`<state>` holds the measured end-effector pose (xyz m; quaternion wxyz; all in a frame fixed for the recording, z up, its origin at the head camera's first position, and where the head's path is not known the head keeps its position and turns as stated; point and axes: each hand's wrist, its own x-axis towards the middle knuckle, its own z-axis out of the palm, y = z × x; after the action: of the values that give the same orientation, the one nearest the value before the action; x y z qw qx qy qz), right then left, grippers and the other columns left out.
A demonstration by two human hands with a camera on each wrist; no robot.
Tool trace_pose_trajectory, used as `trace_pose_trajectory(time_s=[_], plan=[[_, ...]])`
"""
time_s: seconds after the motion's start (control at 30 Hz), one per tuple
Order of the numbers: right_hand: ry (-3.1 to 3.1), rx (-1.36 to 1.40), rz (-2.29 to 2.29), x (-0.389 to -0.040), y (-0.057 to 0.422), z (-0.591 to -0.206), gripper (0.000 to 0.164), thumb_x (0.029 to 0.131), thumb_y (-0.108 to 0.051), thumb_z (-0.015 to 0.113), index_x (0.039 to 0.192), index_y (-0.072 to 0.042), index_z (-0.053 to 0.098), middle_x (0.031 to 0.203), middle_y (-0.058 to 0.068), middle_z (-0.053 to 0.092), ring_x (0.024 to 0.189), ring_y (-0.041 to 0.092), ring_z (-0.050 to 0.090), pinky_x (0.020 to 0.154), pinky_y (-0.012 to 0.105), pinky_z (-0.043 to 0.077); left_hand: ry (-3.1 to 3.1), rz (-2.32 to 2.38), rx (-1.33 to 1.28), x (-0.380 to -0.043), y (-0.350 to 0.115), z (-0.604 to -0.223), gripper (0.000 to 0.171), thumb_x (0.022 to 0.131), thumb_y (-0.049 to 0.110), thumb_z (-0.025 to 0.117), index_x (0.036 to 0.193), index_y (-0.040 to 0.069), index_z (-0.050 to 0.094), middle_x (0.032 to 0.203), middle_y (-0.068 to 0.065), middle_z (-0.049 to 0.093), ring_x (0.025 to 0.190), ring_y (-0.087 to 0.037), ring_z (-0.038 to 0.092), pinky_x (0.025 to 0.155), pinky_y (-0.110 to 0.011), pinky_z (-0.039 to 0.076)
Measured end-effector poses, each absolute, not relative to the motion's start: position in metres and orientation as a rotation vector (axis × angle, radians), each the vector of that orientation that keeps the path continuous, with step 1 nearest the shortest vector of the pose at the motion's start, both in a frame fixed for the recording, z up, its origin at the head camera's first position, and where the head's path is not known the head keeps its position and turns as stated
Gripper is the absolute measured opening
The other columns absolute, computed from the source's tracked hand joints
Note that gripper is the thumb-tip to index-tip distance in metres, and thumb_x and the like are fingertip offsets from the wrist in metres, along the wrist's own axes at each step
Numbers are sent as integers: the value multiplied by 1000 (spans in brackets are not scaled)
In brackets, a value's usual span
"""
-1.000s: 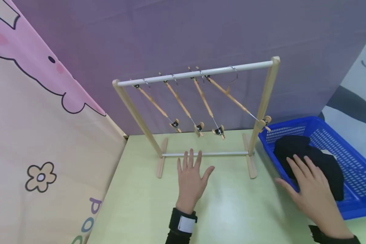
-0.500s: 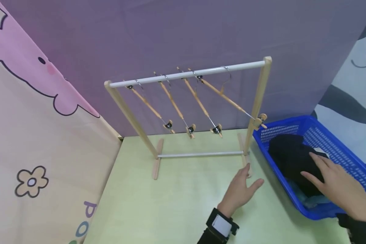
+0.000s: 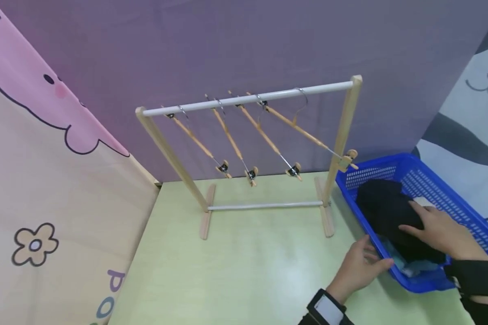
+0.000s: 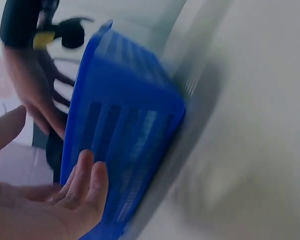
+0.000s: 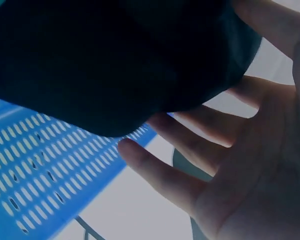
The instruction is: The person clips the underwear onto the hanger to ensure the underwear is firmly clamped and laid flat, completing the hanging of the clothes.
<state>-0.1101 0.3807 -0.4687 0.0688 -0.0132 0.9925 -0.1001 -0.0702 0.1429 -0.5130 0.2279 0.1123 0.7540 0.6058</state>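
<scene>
In the head view a bundle of black cloth lies in a blue plastic basket, over some light blue cloth. My right hand is at the right side of the bundle, its thumb on top. In the right wrist view the spread fingers lie along the edge of the black cloth, and some fingertips are hidden by it. My left hand is beside the basket's near-left wall, thumb by the rim. In the left wrist view its loosely bent fingers are close to the slotted wall; contact is unclear.
A wooden rack with a white top rail stands left of the basket. Several wooden clip hangers hang from it, the rightmost reaching the rack's right post. A pale green tabletop spreads in front.
My left hand has moved right, from in front of the rack to the basket's side. My right hand has shifted right over the black cloth, then settled against it. The view has turned slightly right.
</scene>
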Motion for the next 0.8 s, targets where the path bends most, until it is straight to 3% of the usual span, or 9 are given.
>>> trace_pose_trajectory(time_s=[0.13,0.3,0.4,0.53,0.63,0.8], plan=[[2915,-44,-298,-114,387,-477,88,88,-49,71,132,21,40,121,49,45,103,66,49,77,70,44,2044,1717,242,-59,156,-514,77,87,21,78,151,16,36,104,15,56,84,5,58,68,-15,50],[2977,-86,-322,-117,387,-479,59,86,-19,74,121,21,50,115,46,53,101,62,54,80,67,46,2092,1740,89,-51,167,-512,86,80,10,83,151,18,36,96,18,53,76,6,56,62,-16,50],[3032,-98,-344,-115,387,-478,44,86,-9,72,116,18,57,109,43,58,96,60,57,77,65,47,2107,1746,42,-47,171,-513,89,78,4,83,151,21,35,93,18,54,75,6,57,62,-16,50],[3070,-49,-346,-110,388,-470,27,93,-9,66,109,13,61,99,39,63,88,57,60,70,64,48,2102,1770,6,-44,175,-514,91,76,-2,82,150,24,36,90,17,54,73,4,57,62,-16,50],[3113,-7,-302,-107,386,-458,27,100,-12,58,109,13,59,96,40,62,85,58,60,68,65,47,2092,1793,-14,-45,178,-515,93,74,-5,82,150,24,37,88,17,54,71,3,57,62,-15,50],[3339,-63,-291,-103,379,-433,23,100,-7,56,103,15,57,87,40,61,76,58,59,65,66,47,2085,1814,-2,-46,179,-517,92,75,-6,81,150,22,36,88,16,53,72,4,56,65,-14,50]])
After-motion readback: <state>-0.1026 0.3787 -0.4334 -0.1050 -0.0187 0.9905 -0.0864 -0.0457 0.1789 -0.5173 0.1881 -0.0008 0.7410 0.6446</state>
